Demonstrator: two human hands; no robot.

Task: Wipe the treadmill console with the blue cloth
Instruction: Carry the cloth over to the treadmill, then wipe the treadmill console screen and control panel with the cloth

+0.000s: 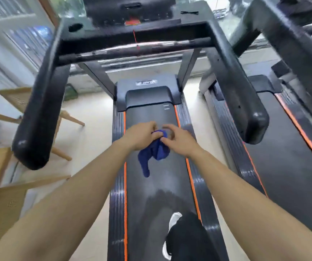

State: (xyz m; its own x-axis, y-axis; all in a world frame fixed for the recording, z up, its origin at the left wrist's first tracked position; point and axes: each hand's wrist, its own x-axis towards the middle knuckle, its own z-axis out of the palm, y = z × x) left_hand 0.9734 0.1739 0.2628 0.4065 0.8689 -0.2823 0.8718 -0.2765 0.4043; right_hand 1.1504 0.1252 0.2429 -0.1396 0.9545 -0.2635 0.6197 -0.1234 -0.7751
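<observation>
Head view: the cloth (158,151) hangs between the two hands near the middle of the frame, above the belt (151,113). The left hand (142,135) is at the cloth's 10 o'clock and the right hand (181,141) at its 2 o'clock. The cloth is well apart from the console (132,14), which sits blurred at 12 o'clock at the top edge.

The cloth is dark blue, soft and bunched. Its top is gathered at the fingers, a rounded fold sags below the right hand, and a narrow tail droops toward 7 o'clock.

The left hand grips the gathered top, fingers curled round it. The right hand's fingers are curled too, its thumb and fingertips pinching the cloth's upper right edge; motion blur hides the exact contact. Both forearms reach in from the lower corners.

The belt is black with orange edge stripes. Two black padded rails frame it, one (38,110) at 9 o'clock and one (241,91) at 2 o'clock. A shoe (175,220) with a white sole stands on the belt at 6 o'clock. A wooden chair (15,102) stands on the floor at 9 o'clock, and a second treadmill (292,157) lies at 3 o'clock
</observation>
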